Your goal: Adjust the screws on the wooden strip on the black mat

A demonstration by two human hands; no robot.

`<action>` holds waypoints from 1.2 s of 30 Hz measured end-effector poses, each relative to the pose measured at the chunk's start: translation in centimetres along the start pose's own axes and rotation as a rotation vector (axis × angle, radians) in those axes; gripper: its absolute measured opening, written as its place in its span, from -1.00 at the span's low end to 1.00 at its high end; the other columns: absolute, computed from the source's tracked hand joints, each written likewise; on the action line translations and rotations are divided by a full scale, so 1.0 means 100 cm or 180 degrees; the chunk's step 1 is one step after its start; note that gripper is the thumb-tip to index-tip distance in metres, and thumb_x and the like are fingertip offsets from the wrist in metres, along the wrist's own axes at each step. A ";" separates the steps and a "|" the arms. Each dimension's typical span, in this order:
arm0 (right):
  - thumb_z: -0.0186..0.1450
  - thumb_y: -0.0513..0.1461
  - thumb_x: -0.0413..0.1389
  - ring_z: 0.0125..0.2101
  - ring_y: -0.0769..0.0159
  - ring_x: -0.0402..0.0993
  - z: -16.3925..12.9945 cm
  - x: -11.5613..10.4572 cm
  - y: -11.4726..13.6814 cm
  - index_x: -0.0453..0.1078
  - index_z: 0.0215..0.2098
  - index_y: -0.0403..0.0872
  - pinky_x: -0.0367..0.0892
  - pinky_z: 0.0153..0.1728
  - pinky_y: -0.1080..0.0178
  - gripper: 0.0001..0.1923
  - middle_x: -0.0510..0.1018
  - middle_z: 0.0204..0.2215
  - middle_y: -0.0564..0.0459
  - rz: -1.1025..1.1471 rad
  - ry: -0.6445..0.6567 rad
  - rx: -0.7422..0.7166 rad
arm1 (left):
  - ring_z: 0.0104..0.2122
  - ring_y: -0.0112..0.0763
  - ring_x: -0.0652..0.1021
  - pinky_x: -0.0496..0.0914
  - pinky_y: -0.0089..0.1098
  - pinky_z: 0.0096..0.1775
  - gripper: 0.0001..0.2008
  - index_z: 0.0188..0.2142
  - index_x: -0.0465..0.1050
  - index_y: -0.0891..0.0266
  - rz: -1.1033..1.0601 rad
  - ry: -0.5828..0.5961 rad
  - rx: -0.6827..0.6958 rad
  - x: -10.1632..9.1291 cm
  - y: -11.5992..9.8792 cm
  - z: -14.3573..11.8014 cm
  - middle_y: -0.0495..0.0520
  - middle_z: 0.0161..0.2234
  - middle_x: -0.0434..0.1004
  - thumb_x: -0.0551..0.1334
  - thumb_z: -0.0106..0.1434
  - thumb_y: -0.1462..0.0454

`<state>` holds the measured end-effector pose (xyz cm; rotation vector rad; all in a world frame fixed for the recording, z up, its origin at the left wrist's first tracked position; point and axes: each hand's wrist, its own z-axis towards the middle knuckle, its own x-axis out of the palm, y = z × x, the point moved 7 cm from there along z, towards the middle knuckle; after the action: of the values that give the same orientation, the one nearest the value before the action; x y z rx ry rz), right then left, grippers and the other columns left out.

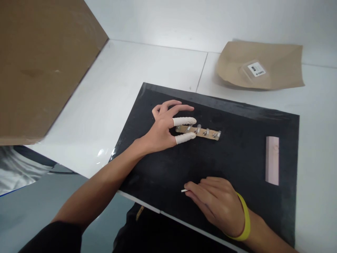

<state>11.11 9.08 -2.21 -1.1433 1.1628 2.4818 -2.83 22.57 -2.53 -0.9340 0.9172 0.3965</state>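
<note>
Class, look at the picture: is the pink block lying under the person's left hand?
No. The pink block lies apart at the mat's right side, while the left hand rests on a brown strip.

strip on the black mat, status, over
Left hand pinning brown strip, two capped fingertips on it. Right hand pinching thin white stick. Pink block clear, right.
</note>
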 end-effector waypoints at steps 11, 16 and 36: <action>0.54 -0.29 -0.01 -0.62 0.42 0.35 0.000 0.001 -0.001 0.45 -0.21 -0.14 0.17 -0.55 0.22 -0.78 0.56 -0.54 0.13 0.0039 0.0083 0.0012 | 0.26 -0.02 0.37 0.06 0.04 0.21 -0.66 -0.11 0.63 -0.01 -0.0032 -0.0139 0.0041 0.001 0.004 0.003 0.07 0.17 0.56 0.41 0.21 -0.06; 0.54 -0.29 -0.02 -0.62 0.42 0.37 0.001 0.000 -0.001 0.44 -0.23 -0.14 0.17 -0.54 0.24 -0.76 0.56 -0.55 0.12 0.0027 0.0059 0.0011 | 0.23 -0.02 0.39 0.07 0.02 0.20 -0.66 -0.12 0.63 0.02 0.0060 -0.0172 0.0038 0.000 0.003 0.003 0.09 0.14 0.58 0.41 0.22 -0.06; 0.53 -0.30 -0.01 -0.62 0.39 0.31 0.000 0.002 -0.001 0.43 -0.21 -0.15 0.12 -0.53 0.21 -0.80 0.52 -0.56 0.14 0.0088 0.0103 0.0056 | 0.22 -0.05 0.41 0.12 -0.01 0.18 -0.59 -0.14 0.59 0.06 0.0172 -0.0474 0.0050 -0.007 -0.001 0.002 0.09 0.09 0.62 0.41 0.18 -0.12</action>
<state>11.00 9.09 -2.45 -1.1747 1.2146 2.4773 -3.11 22.74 -1.84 -0.8549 0.8097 0.4978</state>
